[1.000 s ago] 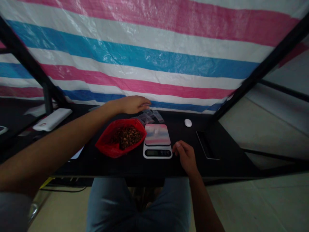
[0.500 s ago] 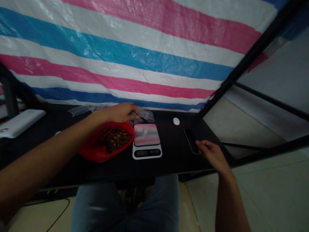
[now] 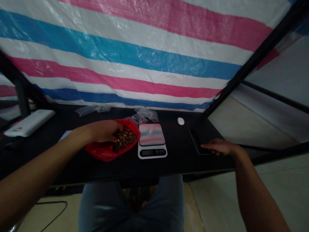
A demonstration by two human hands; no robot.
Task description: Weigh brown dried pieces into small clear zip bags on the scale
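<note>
Black tabletop [image 3: 183, 164] holding red bag [image 3: 101, 153], striped tarp [image 3: 120, 54] behind.

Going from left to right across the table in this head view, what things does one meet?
White block → red bag → kitchen scale → small white object → black phone

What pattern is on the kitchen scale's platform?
Platform: pink, white and blue bands, best in head view.
</note>
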